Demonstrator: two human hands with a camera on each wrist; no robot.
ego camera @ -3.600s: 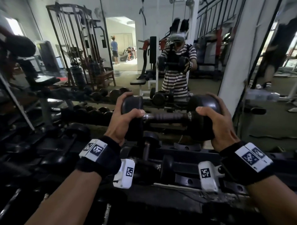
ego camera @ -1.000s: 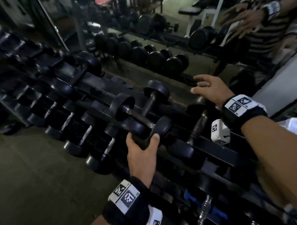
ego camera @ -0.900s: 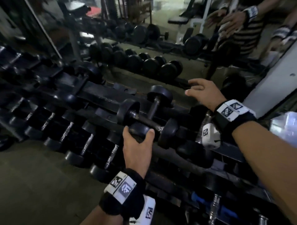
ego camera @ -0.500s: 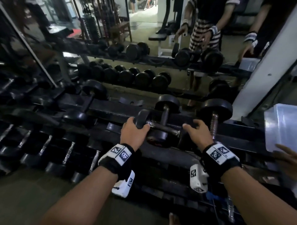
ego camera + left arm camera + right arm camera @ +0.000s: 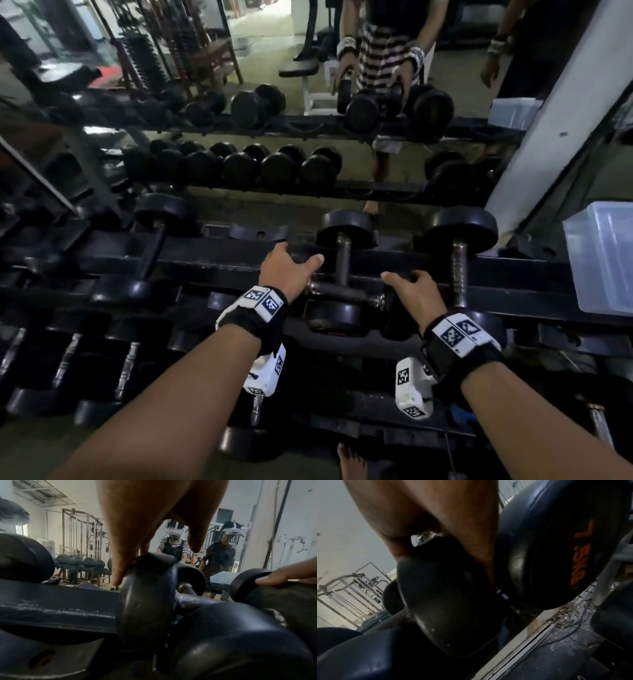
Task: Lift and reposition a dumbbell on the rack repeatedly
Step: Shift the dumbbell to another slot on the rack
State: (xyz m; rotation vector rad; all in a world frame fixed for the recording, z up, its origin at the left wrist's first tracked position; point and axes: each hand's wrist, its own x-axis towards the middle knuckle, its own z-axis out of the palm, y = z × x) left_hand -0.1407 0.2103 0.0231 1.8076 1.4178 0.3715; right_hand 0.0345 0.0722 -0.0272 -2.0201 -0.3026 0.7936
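A small black dumbbell (image 5: 337, 292) lies crosswise on the top rail of the rack (image 5: 212, 263), resting over another racked dumbbell (image 5: 344, 226). My left hand (image 5: 291, 270) grips its left head and my right hand (image 5: 411, 289) grips its right head. In the left wrist view my fingers (image 5: 123, 547) curl over the top of that head (image 5: 147, 601). The right wrist view shows my fingers (image 5: 471, 534) wrapped over the other head (image 5: 447, 601). The steel handle between the hands is bare.
A larger dumbbell (image 5: 460, 229) marked 7.5 kg (image 5: 556, 547) sits just right of my right hand. Another dumbbell (image 5: 154, 246) lies further left. Lower tiers hold several dumbbells. A clear plastic box (image 5: 603, 260) stands at the right end, and a mirror runs behind the rack.
A second ago only my left hand held one end of the dumbbell. My right hand has since come onto the other head, and both hands now hold it low on the rail.
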